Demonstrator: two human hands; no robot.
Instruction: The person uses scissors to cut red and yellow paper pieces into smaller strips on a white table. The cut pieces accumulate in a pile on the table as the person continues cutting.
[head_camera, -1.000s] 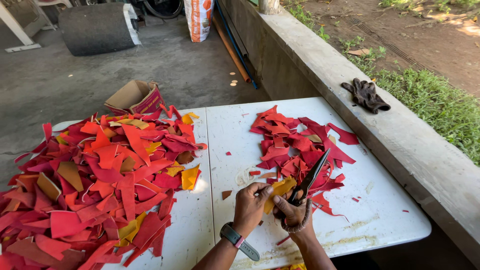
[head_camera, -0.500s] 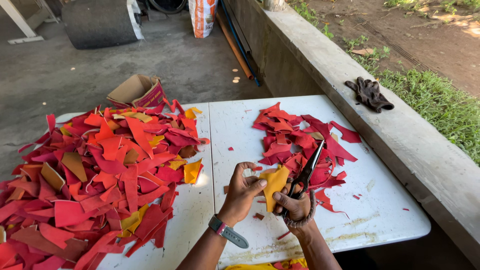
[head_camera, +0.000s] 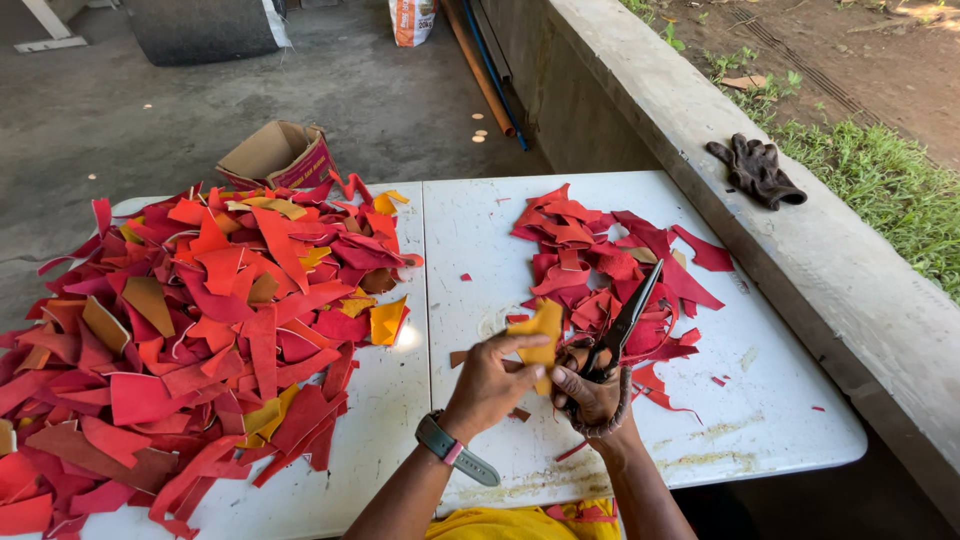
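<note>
My left hand (head_camera: 492, 380) pinches a yellow-orange leather scrap (head_camera: 541, 327) just above the white table (head_camera: 760, 420). My right hand (head_camera: 590, 392) grips the handles of dark scissors (head_camera: 622, 325), blades pointing up and to the right, close beside the scrap. A small heap of red cut pieces (head_camera: 600, 270) lies right behind the scissors. A large heap of red, orange and yellow scraps (head_camera: 190, 330) covers the table's left half. A watch sits on my left wrist.
An open cardboard box (head_camera: 280, 152) stands on the concrete floor behind the table. A concrete ledge (head_camera: 800, 260) runs along the right with a dark glove (head_camera: 755, 170) on it. Pipes (head_camera: 485, 70) and a sack (head_camera: 412, 20) lie farther back.
My hands lifted the yellow scrap off the table and brought it against the scissors. The scissors stay pointed up and right.
</note>
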